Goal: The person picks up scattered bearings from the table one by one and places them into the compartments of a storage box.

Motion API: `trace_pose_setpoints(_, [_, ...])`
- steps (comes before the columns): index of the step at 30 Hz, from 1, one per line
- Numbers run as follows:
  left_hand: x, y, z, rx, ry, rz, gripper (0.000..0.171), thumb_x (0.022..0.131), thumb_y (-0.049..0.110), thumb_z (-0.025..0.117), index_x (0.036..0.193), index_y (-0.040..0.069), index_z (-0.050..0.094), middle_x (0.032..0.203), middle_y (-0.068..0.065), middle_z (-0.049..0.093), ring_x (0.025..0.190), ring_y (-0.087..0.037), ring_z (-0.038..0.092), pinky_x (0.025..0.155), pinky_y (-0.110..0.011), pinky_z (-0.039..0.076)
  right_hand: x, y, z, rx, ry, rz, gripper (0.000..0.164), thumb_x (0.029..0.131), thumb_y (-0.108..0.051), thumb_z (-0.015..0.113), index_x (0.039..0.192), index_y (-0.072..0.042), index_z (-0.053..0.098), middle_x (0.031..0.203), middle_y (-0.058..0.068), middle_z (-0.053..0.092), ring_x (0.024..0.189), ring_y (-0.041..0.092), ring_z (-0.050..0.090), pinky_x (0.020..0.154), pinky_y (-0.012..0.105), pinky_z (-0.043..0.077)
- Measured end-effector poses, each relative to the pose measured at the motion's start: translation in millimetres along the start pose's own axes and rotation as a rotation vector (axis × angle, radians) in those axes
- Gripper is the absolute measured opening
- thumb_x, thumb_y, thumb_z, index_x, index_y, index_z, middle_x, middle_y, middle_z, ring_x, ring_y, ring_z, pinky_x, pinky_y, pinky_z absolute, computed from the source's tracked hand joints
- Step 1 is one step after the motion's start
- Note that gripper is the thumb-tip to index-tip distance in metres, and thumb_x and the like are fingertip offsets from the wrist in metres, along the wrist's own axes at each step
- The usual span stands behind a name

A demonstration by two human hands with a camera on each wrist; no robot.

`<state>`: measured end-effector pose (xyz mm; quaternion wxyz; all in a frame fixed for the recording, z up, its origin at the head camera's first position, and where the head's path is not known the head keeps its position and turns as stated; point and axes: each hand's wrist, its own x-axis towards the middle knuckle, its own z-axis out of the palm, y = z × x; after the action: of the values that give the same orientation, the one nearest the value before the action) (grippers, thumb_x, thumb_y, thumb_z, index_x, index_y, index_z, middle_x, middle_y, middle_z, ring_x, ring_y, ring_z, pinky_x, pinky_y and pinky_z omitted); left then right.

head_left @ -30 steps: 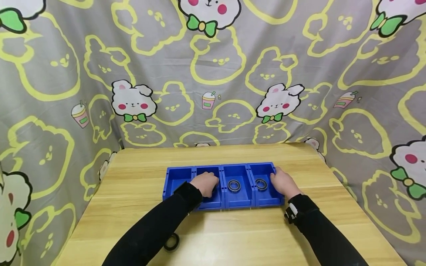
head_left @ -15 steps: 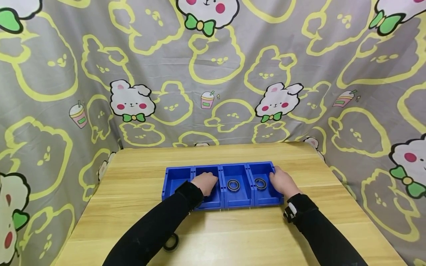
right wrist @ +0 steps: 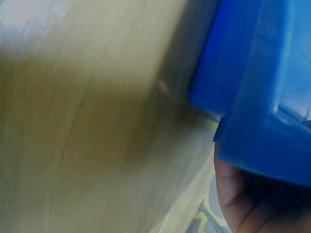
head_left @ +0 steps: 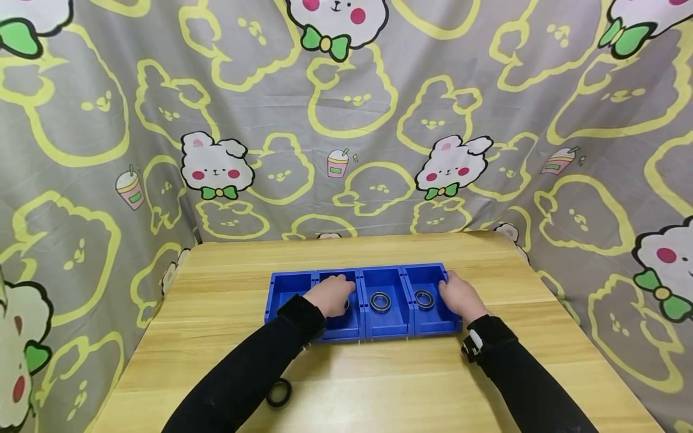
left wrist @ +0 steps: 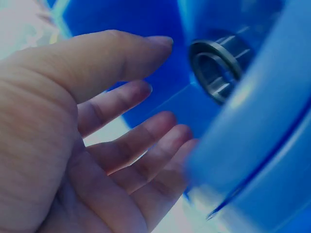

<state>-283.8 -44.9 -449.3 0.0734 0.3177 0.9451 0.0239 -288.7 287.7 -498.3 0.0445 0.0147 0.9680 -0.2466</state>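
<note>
In the head view, a row of several joined blue bins [head_left: 387, 329] stands on the table. My left hand [head_left: 331, 294] is inside the second bin from the left. A metal ball bearing [left wrist: 233, 48] lies on that bin's floor in the left wrist view, apart from my loosely bent, spread fingers, which hold nothing. My right hand [head_left: 460, 294] grips the outer wall of the rightmost bin; the right wrist view shows it at the blue bin wall [right wrist: 262, 141]. One bearing [head_left: 372, 302] lies in the third bin, another bearing [head_left: 417, 299] in the rightmost.
A dark ring-shaped bearing [head_left: 287, 392] lies on the wooden table [head_left: 368, 391] beside my left forearm, in front of the bins. A grey patterned curtain [head_left: 373, 204] hangs behind and along both sides of the table.
My left hand has shifted slightly left and up in the second bin, bringing part of the bearing there into view. My right hand and the bins have stayed in place.
</note>
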Motion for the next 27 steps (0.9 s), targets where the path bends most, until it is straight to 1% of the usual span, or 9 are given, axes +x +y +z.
trace_pose_setpoints(4, [-9.6, 1.3, -16.1, -0.097, 0.008, 0.009, 0.041, 0.091, 0.008, 0.071, 0.131, 0.009, 0.065, 0.123, -0.011, 0.063, 0.106, -0.024, 0.063, 0.09, -0.033, 0.052, 1, 1, -2, 0.008, -0.008, 0.002, 0.052, 0.106, -0.021, 0.032, 0.142, 0.016, 0.034, 0.135, 0.04, 0.048, 0.121, 0.053, 0.051, 0.097, 0.061, 0.044])
trace_pose_setpoints(6, [-14.6, 0.9, -22.3, -0.144, 0.012, 0.005, 0.044, 0.091, 0.009, 0.072, 0.134, 0.01, 0.063, 0.13, -0.011, 0.061, 0.114, -0.025, 0.061, 0.094, -0.035, 0.05, 2, 1, -2, 0.013, -0.008, 0.004, 0.052, 0.106, -0.021, 0.032, 0.143, 0.016, 0.033, 0.135, 0.039, 0.048, 0.121, 0.053, 0.051, 0.097, 0.061, 0.044])
trace_pose_setpoints(10, [-25.3, -1.4, -27.0, -0.224, 0.003, -0.004, 0.043, 0.093, 0.015, 0.071, 0.135, 0.013, 0.062, 0.138, -0.009, 0.057, 0.122, -0.024, 0.058, 0.098, -0.036, 0.048, 2, 0, -1, 0.016, -0.01, 0.007, 0.052, 0.106, -0.021, 0.032, 0.143, 0.015, 0.033, 0.136, 0.039, 0.048, 0.122, 0.052, 0.051, 0.098, 0.06, 0.043])
trace_pose_setpoints(12, [-32.7, -1.1, -27.6, -0.245, 0.005, -0.005, 0.041, 0.093, 0.017, 0.071, 0.133, 0.013, 0.063, 0.137, -0.008, 0.057, 0.121, -0.023, 0.058, 0.098, -0.036, 0.048, 1, -1, -1, 0.018, -0.014, 0.011, 0.052, 0.106, -0.021, 0.032, 0.144, 0.015, 0.033, 0.136, 0.039, 0.048, 0.122, 0.052, 0.051, 0.099, 0.06, 0.043])
trace_pose_setpoints(14, [-41.2, -0.7, -27.8, -0.245, 0.013, 0.008, 0.04, 0.093, 0.018, 0.072, 0.132, 0.013, 0.063, 0.134, -0.008, 0.059, 0.115, -0.021, 0.06, 0.095, -0.034, 0.05, 1, -1, -1, 0.018, -0.015, 0.016, 0.052, 0.106, -0.021, 0.031, 0.144, 0.015, 0.033, 0.137, 0.039, 0.048, 0.123, 0.052, 0.051, 0.099, 0.06, 0.043])
trace_pose_setpoints(16, [-51.2, 0.4, -26.8, -0.232, 0.023, 0.03, 0.04, 0.092, 0.017, 0.074, 0.13, 0.012, 0.064, 0.13, -0.007, 0.06, 0.112, -0.019, 0.061, 0.094, -0.032, 0.05, 1, -1, -1, 0.016, -0.011, 0.016, 0.052, 0.106, -0.021, 0.031, 0.143, 0.015, 0.033, 0.136, 0.039, 0.048, 0.122, 0.052, 0.051, 0.099, 0.06, 0.043])
trace_pose_setpoints(20, [-72.0, 2.8, -20.7, -0.174, 0.052, 0.099, 0.038, 0.088, 0.016, 0.077, 0.125, 0.011, 0.067, 0.121, -0.006, 0.064, 0.106, -0.018, 0.063, 0.091, -0.031, 0.052, 1, -1, 0, 0.015, -0.005, 0.007, 0.052, 0.106, -0.021, 0.032, 0.143, 0.015, 0.034, 0.135, 0.039, 0.049, 0.121, 0.052, 0.051, 0.098, 0.06, 0.043])
trace_pose_setpoints(24, [-92.2, 5.0, -9.3, -0.135, 0.075, 0.151, 0.037, 0.086, 0.016, 0.079, 0.121, 0.009, 0.069, 0.116, -0.005, 0.066, 0.105, -0.019, 0.064, 0.091, -0.031, 0.052, 0, 0, 0, 0.011, -0.01, 0.006, 0.052, 0.106, -0.021, 0.032, 0.142, 0.016, 0.034, 0.135, 0.039, 0.048, 0.122, 0.053, 0.051, 0.098, 0.06, 0.043])
trace_pose_setpoints(27, [-106.0, 7.3, -0.6, -0.137, 0.08, 0.166, 0.036, 0.086, 0.016, 0.078, 0.12, 0.008, 0.07, 0.114, -0.004, 0.066, 0.104, -0.018, 0.064, 0.09, -0.031, 0.052, 0, -1, -2, 0.003, -0.008, 0.004, 0.052, 0.106, -0.02, 0.032, 0.142, 0.016, 0.034, 0.135, 0.04, 0.048, 0.121, 0.053, 0.051, 0.098, 0.061, 0.043])
